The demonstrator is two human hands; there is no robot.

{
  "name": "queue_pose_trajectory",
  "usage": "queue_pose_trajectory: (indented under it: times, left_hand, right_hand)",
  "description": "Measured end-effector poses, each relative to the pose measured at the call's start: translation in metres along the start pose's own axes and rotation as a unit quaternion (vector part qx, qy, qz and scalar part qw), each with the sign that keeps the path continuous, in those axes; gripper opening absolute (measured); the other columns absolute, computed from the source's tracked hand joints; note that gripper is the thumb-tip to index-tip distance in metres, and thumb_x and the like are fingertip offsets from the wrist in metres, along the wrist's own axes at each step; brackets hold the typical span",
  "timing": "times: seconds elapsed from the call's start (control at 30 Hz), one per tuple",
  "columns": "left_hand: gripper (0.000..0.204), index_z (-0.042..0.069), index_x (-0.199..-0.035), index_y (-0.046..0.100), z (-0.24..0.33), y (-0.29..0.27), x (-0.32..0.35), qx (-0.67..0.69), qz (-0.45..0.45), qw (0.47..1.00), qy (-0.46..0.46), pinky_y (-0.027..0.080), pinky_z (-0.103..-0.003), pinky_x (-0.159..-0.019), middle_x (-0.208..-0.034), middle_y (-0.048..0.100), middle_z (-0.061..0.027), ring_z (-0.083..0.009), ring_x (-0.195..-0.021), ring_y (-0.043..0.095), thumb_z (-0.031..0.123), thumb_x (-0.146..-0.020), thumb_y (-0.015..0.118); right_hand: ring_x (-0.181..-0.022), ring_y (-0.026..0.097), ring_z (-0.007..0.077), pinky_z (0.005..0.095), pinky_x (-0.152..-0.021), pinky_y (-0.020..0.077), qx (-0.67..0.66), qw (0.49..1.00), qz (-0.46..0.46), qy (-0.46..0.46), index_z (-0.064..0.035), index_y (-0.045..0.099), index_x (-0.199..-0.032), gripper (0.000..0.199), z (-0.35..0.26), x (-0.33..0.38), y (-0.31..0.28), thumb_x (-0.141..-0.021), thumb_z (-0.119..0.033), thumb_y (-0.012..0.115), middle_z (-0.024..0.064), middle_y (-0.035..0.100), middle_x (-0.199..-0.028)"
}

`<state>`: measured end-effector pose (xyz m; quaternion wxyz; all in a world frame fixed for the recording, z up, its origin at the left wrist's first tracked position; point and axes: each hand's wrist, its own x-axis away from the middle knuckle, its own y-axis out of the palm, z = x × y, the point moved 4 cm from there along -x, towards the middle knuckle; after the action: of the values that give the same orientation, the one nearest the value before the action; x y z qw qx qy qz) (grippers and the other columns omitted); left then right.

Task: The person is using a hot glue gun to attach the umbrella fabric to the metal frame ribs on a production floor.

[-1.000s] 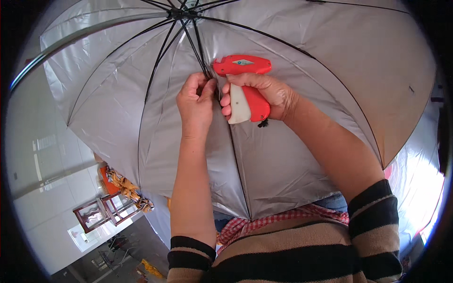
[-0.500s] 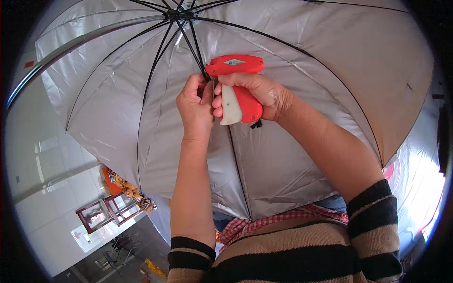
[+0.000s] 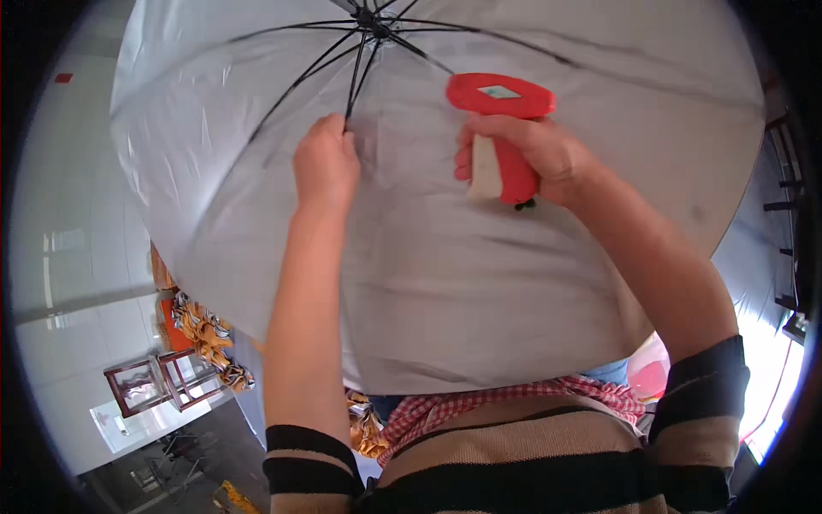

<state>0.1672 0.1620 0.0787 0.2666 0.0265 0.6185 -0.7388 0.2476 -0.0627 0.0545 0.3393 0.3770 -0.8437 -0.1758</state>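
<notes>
The inside of an open umbrella (image 3: 479,291) with a silver-grey canopy spreads in front of me. Its black ribs meet at a hub (image 3: 374,24) near the top edge of the view. My left hand (image 3: 327,163) is closed around a black umbrella rib (image 3: 349,98) below the hub; its fingertips are mostly hidden. To the right, my right hand (image 3: 552,152) grips a red tagging gun (image 3: 524,104), fingers wrapped round its white trigger. The gun is held above the canopy, apart from my left hand. Its needle cannot be made out.
At lower left, a wooden stool (image 3: 163,381) lies near a bunch of orange patterned cloth (image 3: 204,334). A red checked cloth (image 3: 428,420) is at my lap, under the canopy's near edge. Dark furniture (image 3: 786,171) stands at the right rim.
My right hand has drawn the tagging gun to the right and away from my left hand. My left hand has shifted slightly left and up. The umbrella has turned, its hub moving right.
</notes>
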Motion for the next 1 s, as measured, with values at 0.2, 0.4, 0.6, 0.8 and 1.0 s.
queue_pose_trajectory:
  times: [0.2, 0.4, 0.6, 0.8, 1.0]
  left_hand:
    - [0.015, 0.001, -0.079, 0.052, 0.039, -0.009, 0.001, -0.078, 0.243, 0.967, 0.014, 0.047, -0.043, -0.070, -0.084, 0.057, -0.0148, -0.0349, -0.080, 0.056, 0.009, -0.075, 0.064]
    - [0.015, 0.000, -0.083, 0.055, 0.043, 0.032, 0.020, 0.033, 0.062, 0.997, -0.045, 0.047, -0.040, -0.066, -0.074, 0.057, -0.0120, -0.0308, -0.069, 0.057, 0.009, -0.077, 0.064]
    - [0.008, 0.000, -0.084, 0.058, 0.037, 0.043, 0.021, 0.201, -0.008, 0.973, -0.111, 0.047, -0.033, -0.062, -0.069, 0.061, -0.0103, -0.0233, -0.060, 0.056, 0.005, -0.079, 0.062]
    - [0.005, 0.001, -0.085, 0.060, 0.036, 0.045, 0.025, 0.287, -0.002, 0.948, -0.138, 0.047, -0.027, -0.062, -0.070, 0.062, -0.0071, -0.0138, -0.061, 0.056, 0.001, -0.080, 0.060]
    - [0.005, 0.000, -0.086, 0.060, 0.033, 0.047, 0.024, 0.324, -0.015, 0.932, -0.160, 0.047, -0.025, -0.062, -0.072, 0.062, -0.0047, -0.0113, -0.063, 0.056, 0.000, -0.081, 0.059]
  right_hand:
    - [-0.076, 0.064, 0.0234, 0.0366, -0.069, 0.0528, -0.007, 0.993, 0.051, -0.104, 0.0004, 0.057, -0.097, 0.028, 0.038, 0.009, -0.011, -0.081, -0.021, 0.066, 0.0105, 0.063, -0.084]
    - [-0.075, 0.064, 0.0237, 0.0372, -0.070, 0.0532, -0.005, 0.990, 0.005, -0.138, 0.0012, 0.057, -0.095, 0.027, 0.063, 0.002, -0.010, -0.081, -0.019, 0.066, 0.0113, 0.063, -0.084]
    - [-0.075, 0.065, 0.0249, 0.0378, -0.069, 0.0542, -0.129, 0.990, -0.034, 0.040, 0.0016, 0.057, -0.092, 0.024, 0.057, -0.030, -0.009, -0.082, -0.020, 0.063, 0.0132, 0.064, -0.084]
    - [-0.074, 0.065, 0.0258, 0.0372, -0.067, 0.0549, -0.146, 0.989, -0.032, 0.009, 0.0011, 0.057, -0.090, 0.024, 0.041, -0.055, 0.014, -0.082, -0.022, 0.061, 0.0147, 0.064, -0.082]
    - [-0.073, 0.066, 0.0255, 0.0369, -0.067, 0.0546, -0.117, 0.991, -0.067, 0.026, 0.0002, 0.058, -0.090, 0.023, 0.041, -0.057, 0.012, -0.082, -0.021, 0.061, 0.0150, 0.064, -0.081]
